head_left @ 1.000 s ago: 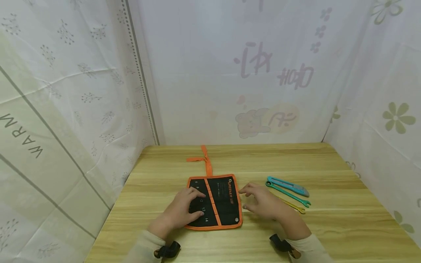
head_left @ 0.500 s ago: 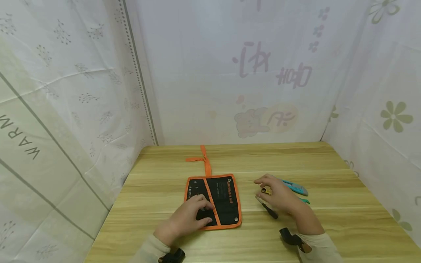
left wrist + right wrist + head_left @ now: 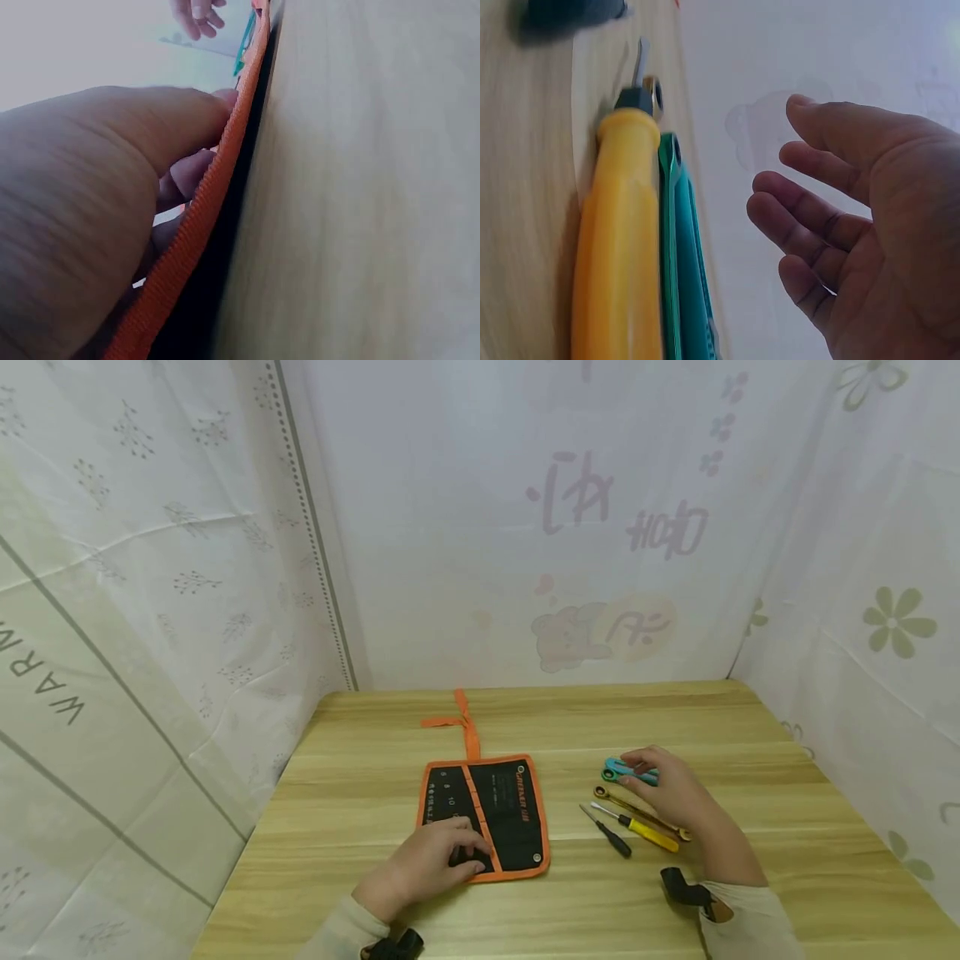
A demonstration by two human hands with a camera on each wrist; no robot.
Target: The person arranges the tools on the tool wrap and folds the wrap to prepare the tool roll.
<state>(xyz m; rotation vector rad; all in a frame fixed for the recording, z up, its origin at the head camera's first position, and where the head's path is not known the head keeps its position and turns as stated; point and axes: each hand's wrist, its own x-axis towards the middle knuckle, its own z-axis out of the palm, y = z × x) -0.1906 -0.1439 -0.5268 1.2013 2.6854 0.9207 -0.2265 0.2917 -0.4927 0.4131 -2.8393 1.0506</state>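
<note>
A black tool pouch (image 3: 512,827) with orange trim lies flat on the table. My left hand (image 3: 427,860) rests on its lower left part, fingers bent loosely; in the left wrist view the thumb lies along the orange edge (image 3: 210,199). Over the far end of a row of tools hovers my right hand (image 3: 671,789), fingers relaxed and holding nothing. Beneath it are a blue utility knife (image 3: 615,764) and a green ratchet wrench (image 3: 608,774), both partly covered. Nearer lie a gold ratchet wrench (image 3: 626,804), a yellow-handled screwdriver (image 3: 654,836) and a small black screwdriver (image 3: 617,843).
Orange tie straps (image 3: 469,735) stretch from the pouch toward the back of the wooden table (image 3: 360,793). Patterned cloth (image 3: 480,527) hangs behind the table and at both sides.
My right hand has moved right and away from the pouch to above the knife and green wrench, uncovering the screwdrivers and gold wrench. My left hand has slid slightly nearer me on the pouch.
</note>
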